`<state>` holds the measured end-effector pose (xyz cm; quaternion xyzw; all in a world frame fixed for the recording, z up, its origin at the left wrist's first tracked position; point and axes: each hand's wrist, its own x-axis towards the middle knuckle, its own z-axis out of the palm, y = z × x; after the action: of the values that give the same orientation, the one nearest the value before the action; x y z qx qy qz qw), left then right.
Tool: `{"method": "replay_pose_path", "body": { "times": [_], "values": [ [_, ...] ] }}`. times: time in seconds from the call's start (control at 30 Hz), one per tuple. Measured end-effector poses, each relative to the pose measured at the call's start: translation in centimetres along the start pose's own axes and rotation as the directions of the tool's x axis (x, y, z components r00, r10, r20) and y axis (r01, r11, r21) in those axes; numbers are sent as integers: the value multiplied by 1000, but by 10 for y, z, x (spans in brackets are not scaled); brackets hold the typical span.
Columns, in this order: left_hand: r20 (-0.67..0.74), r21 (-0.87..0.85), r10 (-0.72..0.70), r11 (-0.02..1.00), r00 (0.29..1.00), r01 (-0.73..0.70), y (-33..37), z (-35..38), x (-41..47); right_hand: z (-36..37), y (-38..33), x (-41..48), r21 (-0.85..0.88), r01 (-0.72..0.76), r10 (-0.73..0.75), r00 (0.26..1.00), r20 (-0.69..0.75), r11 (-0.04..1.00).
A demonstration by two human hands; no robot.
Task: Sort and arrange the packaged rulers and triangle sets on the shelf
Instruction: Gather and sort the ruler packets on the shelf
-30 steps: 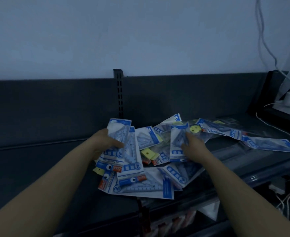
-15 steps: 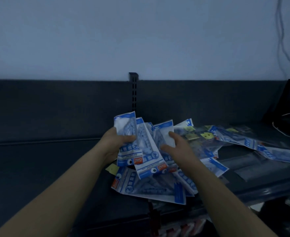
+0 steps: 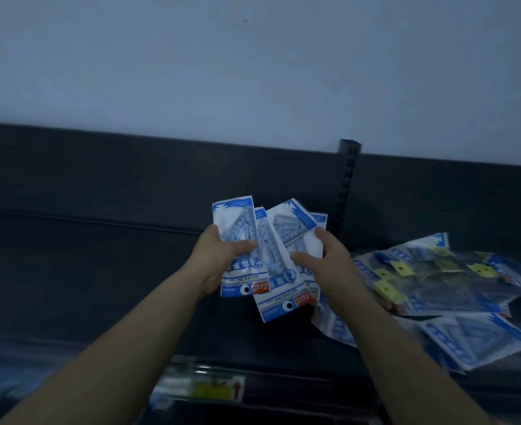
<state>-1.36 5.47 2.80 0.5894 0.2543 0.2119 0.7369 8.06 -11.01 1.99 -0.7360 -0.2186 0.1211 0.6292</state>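
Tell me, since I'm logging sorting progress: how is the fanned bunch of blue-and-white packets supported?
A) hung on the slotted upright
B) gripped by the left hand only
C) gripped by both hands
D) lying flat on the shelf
C: the left hand and the right hand each grip a side of the fanned geometric set packets, held up apart from the loose pile on the right.

Fan of packets held between left hand and right hand, above shelf. Pile lies on shelf to the right, overlapping. Upright behind the fan.
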Motion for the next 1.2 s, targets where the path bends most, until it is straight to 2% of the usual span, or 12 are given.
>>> {"method": "replay_pose_path", "body": {
  "times": [0.33,0.57,0.73,0.97,1.07,1.2],
  "values": [
    [-131,198,-44,978,990,70,26,-187,-43,184,-30,-51,99,6,-26,979,204,995],
    [-195,248,-71,961,978,120,34,-286,-48,277,-39,-64,137,13,-45,973,227,990],
    [-193,337,-51,934,980,115,39,-309,-32,305,-37,-51,119,18,-44,975,219,993],
    [-170,447,8,892,985,70,37,-304,9,309,-29,-15,47,25,-34,979,201,999],
    [-121,568,32,822,992,43,31,-297,26,304,-23,-3,-33,41,-34,982,185,999],
    [-73,749,92,662,993,-7,19,-293,46,301,-11,10,-276,61,-5,980,199,959]
  ]
}}
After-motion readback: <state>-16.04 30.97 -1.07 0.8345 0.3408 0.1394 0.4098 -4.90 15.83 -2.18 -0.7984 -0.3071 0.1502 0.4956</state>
